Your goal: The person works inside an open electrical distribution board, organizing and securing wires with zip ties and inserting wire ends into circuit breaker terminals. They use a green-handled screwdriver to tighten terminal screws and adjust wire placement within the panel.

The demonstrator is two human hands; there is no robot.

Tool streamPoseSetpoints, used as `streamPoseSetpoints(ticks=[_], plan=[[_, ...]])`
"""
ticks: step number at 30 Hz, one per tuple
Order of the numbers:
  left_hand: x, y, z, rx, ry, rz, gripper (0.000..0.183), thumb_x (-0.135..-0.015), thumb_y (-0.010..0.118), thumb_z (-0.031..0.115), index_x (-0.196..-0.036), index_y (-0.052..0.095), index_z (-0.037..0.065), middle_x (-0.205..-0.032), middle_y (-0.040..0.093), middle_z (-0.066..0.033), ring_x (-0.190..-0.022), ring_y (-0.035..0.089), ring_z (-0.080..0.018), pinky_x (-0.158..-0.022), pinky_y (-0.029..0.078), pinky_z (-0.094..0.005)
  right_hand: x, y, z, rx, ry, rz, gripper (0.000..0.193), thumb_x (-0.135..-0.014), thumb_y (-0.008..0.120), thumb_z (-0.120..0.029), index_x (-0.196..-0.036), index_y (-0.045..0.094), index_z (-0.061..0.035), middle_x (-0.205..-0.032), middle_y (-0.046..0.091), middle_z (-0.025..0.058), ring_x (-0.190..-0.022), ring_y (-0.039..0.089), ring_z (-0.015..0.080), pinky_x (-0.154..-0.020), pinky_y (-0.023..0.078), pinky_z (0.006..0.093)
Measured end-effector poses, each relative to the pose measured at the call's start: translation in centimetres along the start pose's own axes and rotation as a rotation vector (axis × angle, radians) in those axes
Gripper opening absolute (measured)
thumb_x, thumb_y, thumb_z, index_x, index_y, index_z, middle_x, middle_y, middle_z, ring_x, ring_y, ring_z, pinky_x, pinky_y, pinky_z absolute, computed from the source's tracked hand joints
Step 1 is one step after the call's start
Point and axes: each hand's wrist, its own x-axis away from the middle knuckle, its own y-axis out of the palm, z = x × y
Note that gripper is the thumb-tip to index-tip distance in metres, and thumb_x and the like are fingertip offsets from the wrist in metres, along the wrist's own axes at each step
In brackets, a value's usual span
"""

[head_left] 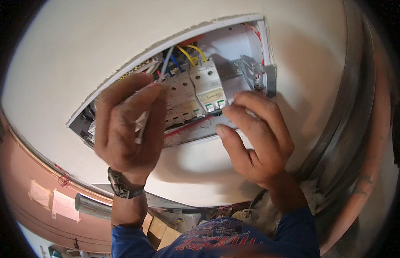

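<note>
Grey wire (167, 63) seems pinched in the left hand (128, 122), near breakers (206, 84).

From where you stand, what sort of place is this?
Probably a building being wired or renovated: an open electrical box is set into a pale wall with a rough edge around it, showing circuit breakers and yellow wires.

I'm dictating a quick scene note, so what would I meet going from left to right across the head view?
Small beige rectangular paper sheet → larger pale pink rectangular paper sheet → person's bare left hand → two thin yellow plastic-coated wires → person's bare right hand.
</note>
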Motion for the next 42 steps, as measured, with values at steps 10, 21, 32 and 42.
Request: streamPoseSetpoints(ticks=[10, 21, 32, 42], plan=[[-1.7, -0.6, -1.0, -0.102, 0.102, -0.031, 0.035, -0.082, 0.085, -0.011, -0.107, 0.071, 0.008, -0.103, 0.077, -0.0113, -0.082, 0.073, -0.0160, -0.063, 0.054, -0.0251, 6.1, -2.6, -1.8, -0.095, 0.224, -0.167, 0.031, -0.077, 0.091, -0.007, -0.103, 0.074, -0.0006, -0.099, 0.069, 0.0147, -0.086, 0.073, 0.0303, -0.074, 0.061, 0.0414], [-2.6, -0.7, -0.3, -0.365, 0.180, -0.187, 0.050, -0.081, 0.076, -0.017, -0.124, 0.080, 0.009, -0.094, 0.068, -0.0097, -0.081, 0.065, -0.0197, -0.064, 0.051, -0.0319, 8.8, -2.2, -1.5, -0.429, 0.319, -0.081, 0.034, -0.078, 0.091, -0.007, -0.107, 0.075, 0.0000, -0.094, 0.072, 0.0157, -0.085, 0.076, 0.0313, -0.075, 0.066, 0.0429], [-3.1, -1.3, 2.0, -0.494, 0.129, -0.300, 0.049, -0.071, 0.085, -0.014, -0.116, 0.082, 0.007, -0.089, 0.067, -0.0085, -0.075, 0.064, -0.0199, -0.060, 0.048, -0.0315, 9.3, -1.3, 1.1, -0.713, 0.317, -0.113, 0.035, -0.086, 0.088, -0.010, -0.115, 0.072, -0.0004, -0.097, 0.074, 0.0152, -0.086, 0.077, 0.0317, -0.076, 0.067, 0.0446], [-2.4, -1.4, 3.0, -0.616, -0.053, -0.317, 0.040, -0.078, 0.086, -0.010, -0.115, 0.080, 0.003, -0.081, 0.069, -0.0084, -0.068, 0.063, -0.0148, -0.057, 0.047, -0.0273, 9.8, -1.4, 2.0, -0.712, 0.278, -0.137, 0.039, -0.087, 0.091, -0.018, -0.115, 0.071, 0.0005, -0.096, 0.074, 0.0147, -0.090, 0.078, 0.0279, -0.072, 0.069, 0.0392]])
